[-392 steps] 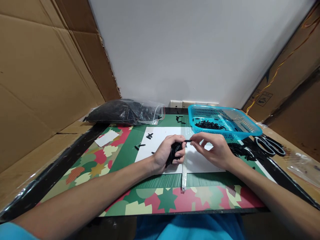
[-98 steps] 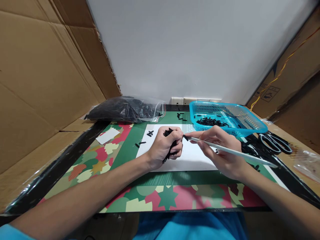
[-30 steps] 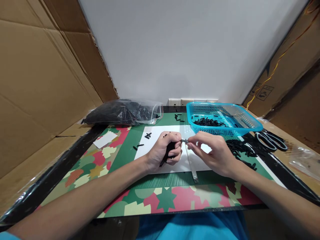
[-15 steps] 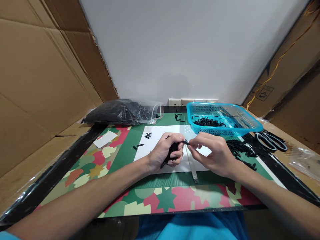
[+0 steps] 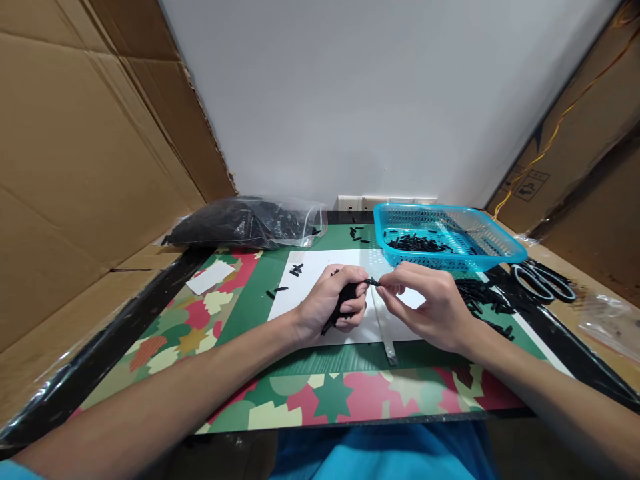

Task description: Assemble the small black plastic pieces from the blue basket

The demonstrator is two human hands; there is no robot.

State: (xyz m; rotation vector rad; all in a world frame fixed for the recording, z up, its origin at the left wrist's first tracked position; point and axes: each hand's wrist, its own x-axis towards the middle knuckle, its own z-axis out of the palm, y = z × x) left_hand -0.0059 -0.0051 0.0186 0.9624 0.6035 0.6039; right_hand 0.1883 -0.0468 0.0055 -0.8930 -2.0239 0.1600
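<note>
My left hand (image 5: 335, 300) is closed around a handful of short black strips (image 5: 345, 307), whose ends poke out below the fingers. Between its thumb and index finger one black piece (image 5: 371, 282) sticks out to the right. My right hand (image 5: 425, 300) pinches the free end of that same piece with thumb and fingertips. Both hands are above a white sheet of paper (image 5: 285, 303). Under them a narrow pale strip (image 5: 385, 333) lies across the sheet, its upper part hidden by the hands.
A blue plastic basket (image 5: 500, 250) holds loose black pieces at the back right. Scissors (image 5: 543, 283) and a pile of black pieces (image 5: 485, 297) lie at the right. A clear bag (image 5: 245, 223) of black material is at the back left. Cardboard walls (image 5: 90, 167) flank the table.
Both hands stay almost in place. The black piece between them has shifted slightly, and the right fingertips have changed their pinch a little.
</note>
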